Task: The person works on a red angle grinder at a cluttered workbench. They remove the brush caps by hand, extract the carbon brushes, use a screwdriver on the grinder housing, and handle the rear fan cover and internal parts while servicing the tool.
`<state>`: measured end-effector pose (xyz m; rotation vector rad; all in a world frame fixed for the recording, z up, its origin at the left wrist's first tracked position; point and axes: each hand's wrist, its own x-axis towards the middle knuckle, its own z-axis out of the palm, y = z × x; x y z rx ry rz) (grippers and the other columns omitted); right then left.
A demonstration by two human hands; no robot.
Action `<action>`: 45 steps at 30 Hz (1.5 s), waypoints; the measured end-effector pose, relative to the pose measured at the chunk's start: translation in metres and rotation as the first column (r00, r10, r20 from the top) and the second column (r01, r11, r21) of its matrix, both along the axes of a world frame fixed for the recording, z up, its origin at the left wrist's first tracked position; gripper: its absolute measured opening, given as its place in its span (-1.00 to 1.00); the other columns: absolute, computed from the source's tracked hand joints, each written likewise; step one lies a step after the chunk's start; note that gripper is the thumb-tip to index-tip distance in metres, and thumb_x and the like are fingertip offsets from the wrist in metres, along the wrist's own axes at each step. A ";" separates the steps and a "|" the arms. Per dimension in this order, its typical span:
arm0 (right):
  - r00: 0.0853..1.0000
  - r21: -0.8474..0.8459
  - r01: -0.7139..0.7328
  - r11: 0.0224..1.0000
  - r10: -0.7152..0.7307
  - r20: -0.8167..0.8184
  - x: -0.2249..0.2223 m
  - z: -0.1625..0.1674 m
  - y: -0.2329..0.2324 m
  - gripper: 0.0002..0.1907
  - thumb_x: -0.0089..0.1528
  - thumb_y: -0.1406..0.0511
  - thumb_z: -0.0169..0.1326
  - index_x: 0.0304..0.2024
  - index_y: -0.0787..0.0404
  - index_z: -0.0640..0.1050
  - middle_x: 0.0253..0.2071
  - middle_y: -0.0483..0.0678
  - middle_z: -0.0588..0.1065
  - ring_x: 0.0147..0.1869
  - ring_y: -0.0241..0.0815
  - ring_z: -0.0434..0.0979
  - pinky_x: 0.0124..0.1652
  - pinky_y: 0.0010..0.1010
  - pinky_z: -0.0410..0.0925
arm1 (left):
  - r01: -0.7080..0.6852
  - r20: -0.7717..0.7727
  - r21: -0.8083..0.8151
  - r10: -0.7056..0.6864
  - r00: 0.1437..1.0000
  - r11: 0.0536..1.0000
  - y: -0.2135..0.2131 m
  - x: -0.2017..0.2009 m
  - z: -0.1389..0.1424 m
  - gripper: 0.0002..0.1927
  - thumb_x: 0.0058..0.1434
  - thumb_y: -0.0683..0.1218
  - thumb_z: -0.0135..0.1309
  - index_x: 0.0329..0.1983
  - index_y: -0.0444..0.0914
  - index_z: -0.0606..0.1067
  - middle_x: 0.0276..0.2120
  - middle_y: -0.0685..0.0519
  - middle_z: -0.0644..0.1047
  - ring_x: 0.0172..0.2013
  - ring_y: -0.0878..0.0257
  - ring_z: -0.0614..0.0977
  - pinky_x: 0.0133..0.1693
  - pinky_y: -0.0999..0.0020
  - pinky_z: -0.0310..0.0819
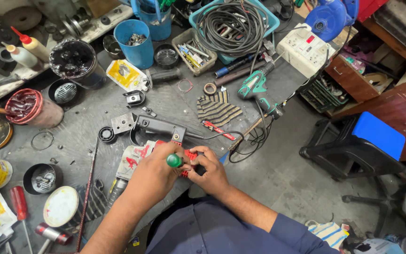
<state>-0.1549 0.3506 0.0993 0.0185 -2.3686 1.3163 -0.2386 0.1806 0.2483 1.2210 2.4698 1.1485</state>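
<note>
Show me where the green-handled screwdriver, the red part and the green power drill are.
green-handled screwdriver [174, 160], head view, on the round handle end in the left hand.
red part [191, 155], head view, on its top edge between the hands.
green power drill [253, 84], head view, on its body.

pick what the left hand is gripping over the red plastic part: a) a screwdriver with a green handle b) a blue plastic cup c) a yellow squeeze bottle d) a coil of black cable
a: the left hand is closed around a screwdriver with a green handle, its rounded end showing above the knuckles, while the right hand steadies the small red plastic part at the edge of the grey workbench.
</note>
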 end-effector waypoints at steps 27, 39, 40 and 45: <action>0.921 -0.169 -0.362 0.917 0.380 0.086 -0.032 0.041 0.024 -0.85 0.14 0.49 0.21 -0.29 0.31 0.48 -0.32 0.01 0.45 -0.25 -0.12 0.51 -0.25 -0.31 0.40 | -0.255 0.066 0.315 0.247 0.967 0.914 0.013 0.027 -0.032 -0.69 0.09 -0.27 0.23 -0.09 -0.17 0.64 -0.38 0.06 0.58 -0.37 0.08 0.65 -0.22 0.13 0.51; 0.837 -0.168 -0.512 0.842 0.534 0.124 -0.043 0.049 0.035 -0.76 0.08 0.40 0.31 -0.32 0.29 0.47 -0.35 -0.05 0.44 -0.28 -0.14 0.49 -0.28 -0.31 0.37 | -0.020 -0.053 0.347 0.041 0.998 0.938 0.005 0.018 -0.033 -0.68 0.04 -0.28 0.24 -0.12 -0.21 0.53 -0.26 0.03 0.57 -0.18 0.07 0.60 -0.09 0.20 0.46; 0.841 -0.190 -0.501 0.844 0.527 0.124 -0.043 0.048 0.034 -0.76 0.08 0.40 0.31 -0.33 0.28 0.48 -0.35 -0.05 0.45 -0.28 -0.13 0.50 -0.27 -0.32 0.38 | -0.057 -0.035 0.350 0.074 0.997 0.935 0.006 0.018 -0.033 -0.72 0.04 -0.26 0.27 -0.18 -0.17 0.55 -0.29 0.06 0.57 -0.23 0.11 0.62 -0.15 0.25 0.48; 0.781 -0.235 -0.606 0.760 0.625 0.006 -0.045 0.043 0.039 -0.78 0.15 0.43 0.25 -0.15 0.27 0.57 -0.18 0.00 0.56 -0.08 -0.11 0.60 -0.08 -0.34 0.44 | -0.139 -0.044 0.330 0.162 0.986 0.934 0.004 0.019 -0.034 -0.64 -0.03 -0.22 0.34 -0.11 -0.14 0.66 -0.48 0.09 0.54 -0.43 0.15 0.58 -0.35 0.26 0.46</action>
